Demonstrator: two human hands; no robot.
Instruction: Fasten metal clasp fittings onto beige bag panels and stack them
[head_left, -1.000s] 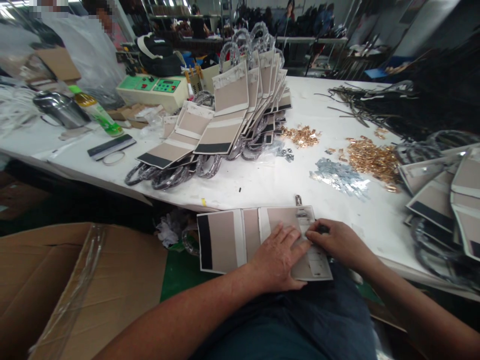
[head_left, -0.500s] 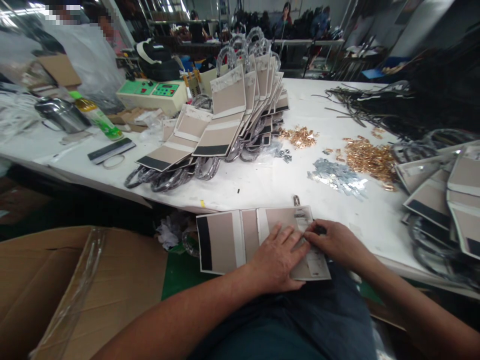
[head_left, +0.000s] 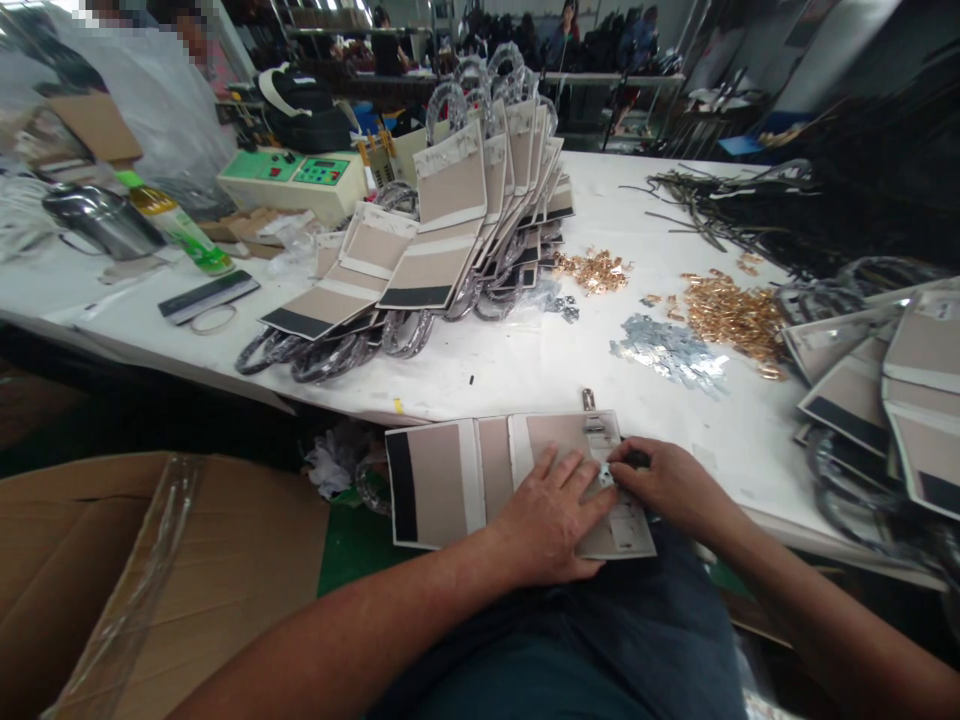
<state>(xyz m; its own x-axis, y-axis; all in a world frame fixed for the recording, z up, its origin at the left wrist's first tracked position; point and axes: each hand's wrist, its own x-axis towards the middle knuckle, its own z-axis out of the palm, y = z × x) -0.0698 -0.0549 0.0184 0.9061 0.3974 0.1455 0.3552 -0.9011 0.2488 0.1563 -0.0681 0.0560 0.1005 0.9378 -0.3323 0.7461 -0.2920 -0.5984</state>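
A flat beige bag panel (head_left: 431, 480) with white strips and a black end band lies across my lap at the table's front edge. My left hand (head_left: 551, 515) rests on it with fingers spread, pressing its right half. My right hand (head_left: 660, 480) is closed in a pinch at the panel's right edge. By its fingertips a small pale metal plate (head_left: 606, 474) shows, partly covered by the fingers. A metal clasp (head_left: 589, 400) sticks out past the panel's far edge. Under the panel's left end, a plastic-wrapped handle (head_left: 373, 485) hangs down.
Similar panels with wrapped handles (head_left: 450, 210) are piled ahead, with more panels (head_left: 855, 400) at right. Gold clips (head_left: 735, 310) and flat silver plates (head_left: 667, 352) lie in heaps. A control box (head_left: 296, 180), a bottle (head_left: 180, 225) and black straps (head_left: 750, 205) are farther off; a cardboard box (head_left: 247, 560) stands left.
The view has shifted slightly. The small pale metal plate now shows at my right fingertips. Both hands have kept almost the same place on the panel.
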